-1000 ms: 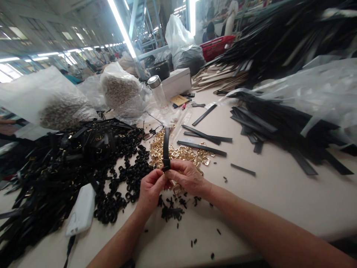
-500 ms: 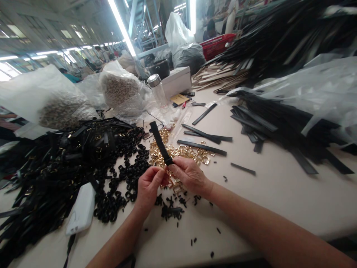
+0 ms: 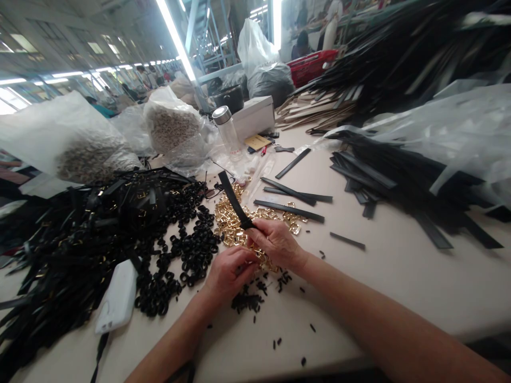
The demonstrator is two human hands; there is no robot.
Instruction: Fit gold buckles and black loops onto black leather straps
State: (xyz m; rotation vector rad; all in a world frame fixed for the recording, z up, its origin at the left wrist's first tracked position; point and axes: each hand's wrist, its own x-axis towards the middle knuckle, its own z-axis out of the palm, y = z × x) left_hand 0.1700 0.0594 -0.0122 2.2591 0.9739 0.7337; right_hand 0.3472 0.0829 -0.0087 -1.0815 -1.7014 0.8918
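A black strap (image 3: 233, 199) slants up and to the left from my right hand (image 3: 277, 242), whose thumb and fingers are closed on its lower end. A dark loop or fold sits across the strap just above the fingertips. My left hand (image 3: 231, 271) is just below, its fingers curled together near the right hand. What they pinch, if anything, is hidden. Gold buckles (image 3: 229, 221) lie in a loose heap beneath and behind both hands. Small black loops (image 3: 199, 239) are piled to the left of them.
Black straps with buckles (image 3: 99, 229) are heaped at the left, beside a white power bank (image 3: 116, 298). Flat black strips (image 3: 289, 210) lie right of the buckles. Farther back stand a glass bottle (image 3: 228, 130) and filled plastic bags (image 3: 170, 125). Black scraps (image 3: 247, 302) litter the near table.
My left hand has moved right and slightly down, and its fingers now curl under the right hand. The strap and right hand have shifted slightly to the right.
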